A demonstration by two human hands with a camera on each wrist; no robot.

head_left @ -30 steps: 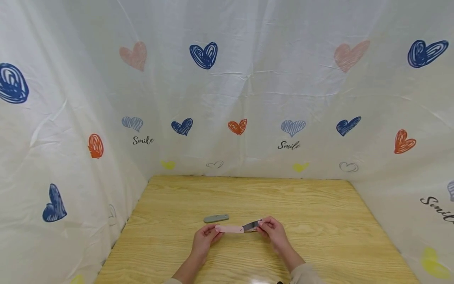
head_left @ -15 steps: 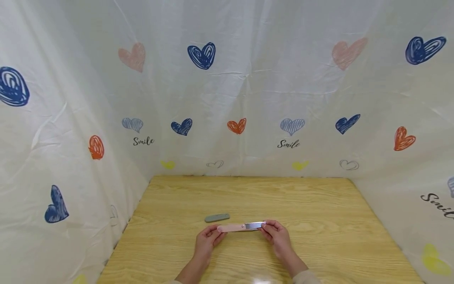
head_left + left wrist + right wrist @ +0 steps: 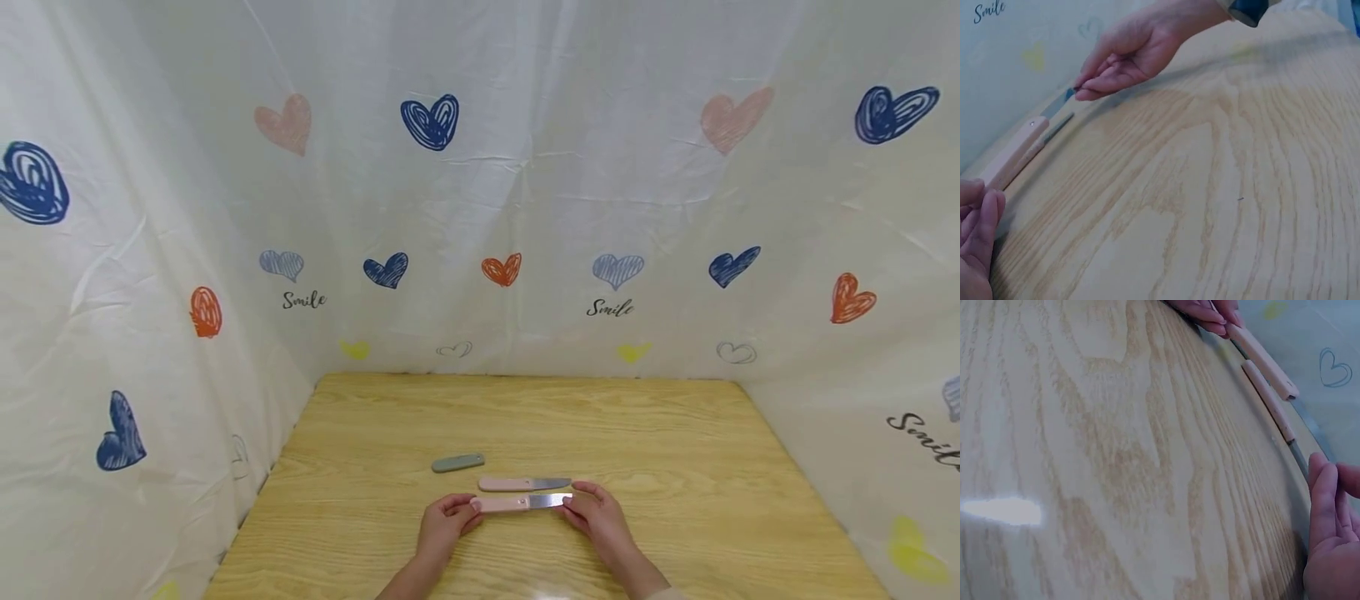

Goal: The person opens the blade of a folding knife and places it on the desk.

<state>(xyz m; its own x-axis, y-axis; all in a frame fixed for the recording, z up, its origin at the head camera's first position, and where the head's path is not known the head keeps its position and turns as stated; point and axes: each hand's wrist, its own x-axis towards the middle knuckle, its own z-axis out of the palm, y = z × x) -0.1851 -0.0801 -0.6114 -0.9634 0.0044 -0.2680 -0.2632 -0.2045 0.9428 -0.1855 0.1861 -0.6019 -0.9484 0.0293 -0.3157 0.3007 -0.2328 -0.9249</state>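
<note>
A pink-handled knife (image 3: 501, 504) is stretched between both hands, its silver blade pointing right. My left hand (image 3: 444, 525) pinches the handle's end, and my right hand (image 3: 606, 523) pinches the blade near its tip. Just behind it, a second pink-handled knife (image 3: 506, 484) lies on the table with its blade also to the right. The left wrist view has the held handle (image 3: 1015, 149) above the lying one. In the right wrist view both handles show, the held one (image 3: 1263, 360) and the lying one (image 3: 1267, 400), with my right hand (image 3: 1335, 531) at the blades' end.
A grey-green handle-shaped object (image 3: 457, 463) lies behind and left of the knives on the wooden table (image 3: 645, 433). White cloth (image 3: 525, 200) with printed hearts hangs behind the table and along both sides.
Both hands have moved nearer the body and slightly right with the held knife, whose blade has turned from dark to bright. The second pink knife, largely hidden before, now shows behind it.
</note>
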